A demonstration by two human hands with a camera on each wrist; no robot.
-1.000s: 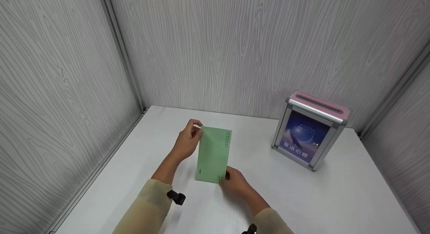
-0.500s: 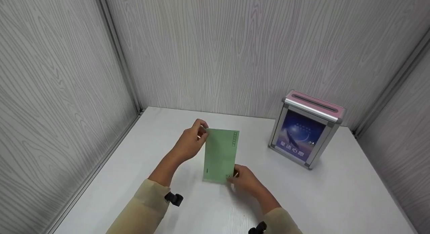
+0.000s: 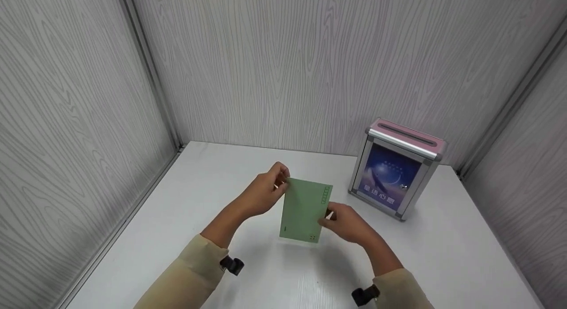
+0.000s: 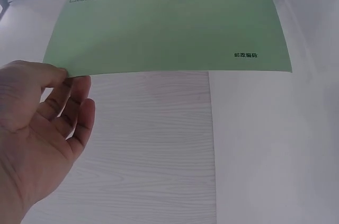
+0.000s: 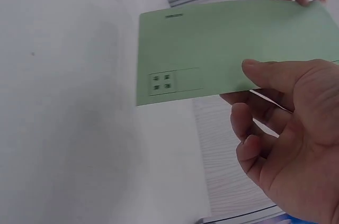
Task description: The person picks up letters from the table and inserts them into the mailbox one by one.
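Green envelope (image 3: 305, 210) is up off the white tabletop (image 3: 248, 273), held between both hands roughly in the middle of the booth, printed face toward the head camera. Left hand (image 3: 265, 194) pinches the top left corner with thumb and fingers, and the right hand (image 3: 347, 221) pinches the right long edge about halfway down, thumb on the front and fingers (image 5: 249, 128) curled behind. Gripping at two spread-out spots like that looks like it keeps the thin paper flat and taut instead of flopping, though it does bow a little in the left wrist view. Just right of it, near the back wall, stands a letter box (image 3: 395, 167) with a metal frame, a blue picture panel and a pink top with a slot (image 3: 406, 134). Envelope and box are near each other but clearly apart. Grey wood-grain walls (image 3: 71, 123) close in the tabletop on three sides.
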